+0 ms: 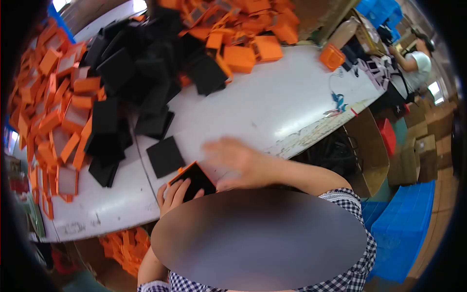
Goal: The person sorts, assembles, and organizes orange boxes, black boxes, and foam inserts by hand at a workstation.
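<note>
Close to my body, my left hand holds an orange case with a black face; its fingers lie across that face. My right hand is blurred by motion at the case's right side. Its fingers look stretched out and apart, with nothing visible in them; the thumb is close to the case's edge. A loose black square pad lies flat on the table just beyond the case.
Black pads are heaped on the white table. Orange cases form piles to the left and at the back. Below the edge are more orange pieces. Blue crates stand at right; another person works at far right.
</note>
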The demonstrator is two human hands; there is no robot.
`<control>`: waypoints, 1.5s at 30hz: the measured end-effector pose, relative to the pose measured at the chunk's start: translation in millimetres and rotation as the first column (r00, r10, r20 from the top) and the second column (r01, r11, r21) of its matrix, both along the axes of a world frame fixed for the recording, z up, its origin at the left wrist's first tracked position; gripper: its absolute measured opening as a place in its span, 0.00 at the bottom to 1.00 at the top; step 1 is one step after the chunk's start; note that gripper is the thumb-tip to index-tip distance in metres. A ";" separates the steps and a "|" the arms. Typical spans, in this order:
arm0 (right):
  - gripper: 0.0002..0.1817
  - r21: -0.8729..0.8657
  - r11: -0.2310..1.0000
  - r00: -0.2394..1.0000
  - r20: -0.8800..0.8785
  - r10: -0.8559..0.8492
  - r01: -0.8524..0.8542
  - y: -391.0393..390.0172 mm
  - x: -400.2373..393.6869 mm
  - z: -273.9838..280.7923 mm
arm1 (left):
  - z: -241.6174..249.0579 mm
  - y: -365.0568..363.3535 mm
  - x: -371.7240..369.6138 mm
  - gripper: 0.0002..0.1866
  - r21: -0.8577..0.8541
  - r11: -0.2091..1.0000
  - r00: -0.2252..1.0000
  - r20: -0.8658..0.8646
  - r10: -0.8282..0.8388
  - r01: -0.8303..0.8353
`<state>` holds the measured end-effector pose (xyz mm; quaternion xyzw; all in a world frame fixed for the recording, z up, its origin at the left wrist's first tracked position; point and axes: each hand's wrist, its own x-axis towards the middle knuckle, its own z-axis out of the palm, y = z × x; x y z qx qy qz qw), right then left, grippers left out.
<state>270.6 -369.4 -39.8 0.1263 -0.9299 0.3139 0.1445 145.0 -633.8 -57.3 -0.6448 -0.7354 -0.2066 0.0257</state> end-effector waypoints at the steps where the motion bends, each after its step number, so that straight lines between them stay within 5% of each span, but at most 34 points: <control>1: 0.39 0.055 0.985 0.970 -0.192 -0.150 0.163 36.8 -3.5 -5.5 | -1.0 -0.6 2.7 0.23 -0.003 1.000 1.000 0.000 0.019 -0.019; 3: 0.41 0.005 0.828 0.818 -0.160 -0.552 0.560 115.0 1.5 -4.6 | 6.9 2.5 3.6 0.22 -0.054 0.998 0.999 0.020 0.026 -0.025; 5: 0.45 0.087 0.614 0.618 -0.187 -0.764 0.785 197.8 16.5 -12.7 | 18.7 5.3 8.3 0.22 -0.143 0.988 0.997 0.050 0.065 -0.057; 8: 0.47 0.103 0.356 0.369 -0.346 -0.863 0.929 313.3 50.7 -37.1 | 17.4 5.0 11.0 0.22 -0.149 0.986 0.995 0.044 0.084 -0.077; 11: 0.46 0.182 0.206 0.257 -0.339 -0.905 0.962 369.0 80.4 -31.8 | -3.2 -1.9 14.3 0.15 0.009 0.994 0.993 0.043 0.112 -0.113; 15: 0.46 0.122 0.359 0.379 -0.283 -0.881 0.925 326.5 32.9 -23.1 | 6.5 7.3 21.2 0.13 -0.054 0.985 0.980 0.107 0.169 -0.164; 17: 0.48 0.202 0.638 0.669 -0.258 -0.697 0.743 274.9 -0.8 -8.0 | 12.1 10.3 21.5 0.12 -0.061 0.984 0.980 0.093 0.173 -0.168; 18: 0.48 0.198 0.657 0.685 -0.259 -0.680 0.727 269.2 -16.4 -13.3 | 6.8 9.3 20.5 0.12 -0.062 0.979 0.976 0.089 0.199 -0.194; 21: 0.50 0.291 0.467 0.532 -0.213 -0.819 0.835 275.5 -62.5 -45.5 | -9.5 3.8 24.4 0.09 0.183 0.963 0.980 0.072 0.187 -0.197; 24: 0.32 0.267 0.465 0.536 -0.424 -0.730 0.844 332.7 -81.6 -83.3 | -0.1 7.3 20.0 0.11 0.163 0.975 0.987 0.080 0.141 -0.153; 25: 0.28 0.223 0.529 0.574 -0.308 -0.758 0.819 323.3 -78.1 -63.0 | 0.5 6.0 20.9 0.10 0.147 0.977 0.987 0.076 0.143 -0.153; 27: 0.24 0.128 0.566 0.554 -0.460 -0.693 0.814 328.0 -67.1 -56.5 | 6.7 2.9 17.6 0.11 0.054 0.992 0.992 0.062 0.110 -0.113; 30: 0.24 0.149 0.508 0.513 -0.470 -0.719 0.848 286.1 -30.2 1.5 | 15.9 -6.3 13.3 0.28 0.103 0.988 0.990 0.094 0.103 -0.113; 33: 0.26 0.020 0.655 0.652 0.064 -0.755 0.756 255.4 19.1 56.2 | 30.3 -11.4 -1.8 0.38 0.022 0.995 0.993 0.080 0.092 -0.094; 34: 0.26 0.025 0.647 0.644 0.076 -0.761 0.762 245.7 26.6 52.8 | 33.4 -9.3 -6.0 0.38 -0.048 0.996 0.994 0.071 0.083 -0.080; 36: 0.26 -0.362 0.535 0.624 0.626 -0.468 0.764 215.6 33.7 47.1 | 35.1 -1.2 -12.8 0.37 -0.122 0.992 0.998 0.046 0.038 -0.032; 39: 0.32 -0.126 0.780 0.421 0.887 -0.188 0.613 182.5 3.8 26.1 | 10.8 1.6 -18.1 0.33 -0.169 0.986 0.999 0.034 -0.010 0.015; 42: 0.36 0.085 0.829 0.301 0.907 -0.294 0.553 135.8 -27.9 35.4 | 6.9 1.8 -13.0 0.29 -0.183 0.983 1.000 0.015 -0.006 0.009; 44: 0.40 0.546 0.813 0.471 0.674 -0.570 0.202 123.8 -39.9 46.5 | 6.2 0.6 -9.3 0.31 -0.058 0.998 0.995 0.091 0.041 -0.036; 45: 0.32 0.681 0.684 0.642 0.407 -0.649 0.260 105.0 -32.9 55.1 | 8.8 -1.4 -8.8 0.31 -0.055 0.998 0.995 0.090 0.046 -0.041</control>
